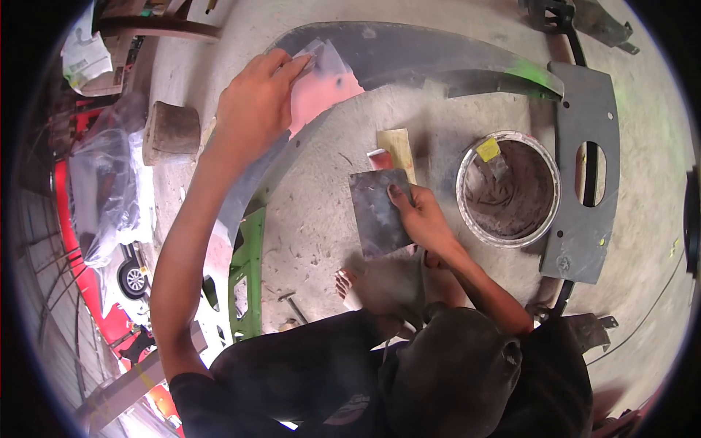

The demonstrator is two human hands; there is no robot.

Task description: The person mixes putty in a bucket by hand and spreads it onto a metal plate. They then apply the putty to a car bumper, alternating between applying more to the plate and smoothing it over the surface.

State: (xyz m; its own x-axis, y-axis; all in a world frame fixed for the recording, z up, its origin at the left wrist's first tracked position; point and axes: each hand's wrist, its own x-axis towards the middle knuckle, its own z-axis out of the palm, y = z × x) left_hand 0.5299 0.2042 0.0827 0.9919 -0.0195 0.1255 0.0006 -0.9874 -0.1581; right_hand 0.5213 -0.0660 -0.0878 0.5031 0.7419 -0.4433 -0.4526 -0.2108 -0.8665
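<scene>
Near: dark plate [376, 212] in right hand [423, 219], thumb on top, other fingers hidden; looks stiff, light; hold right edge | Far left: thin sheet [319, 55], apparently pinched by left hand [255, 101] at pink patch [318, 101]; looks flexible; hold back edge

R hand [427, 215]: fingers mostly hidden under dark flat rect. plate [380, 215]. Tan rect. strip [399, 150]: lower end hidden, ditto. Blk cloth shirt [285, 372]: print [347, 409] illegible.

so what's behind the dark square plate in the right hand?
A yellowish strip and a small red-and-white piece show past the top edge of the dark square plate. Whatever lies directly behind it is covered.
</scene>
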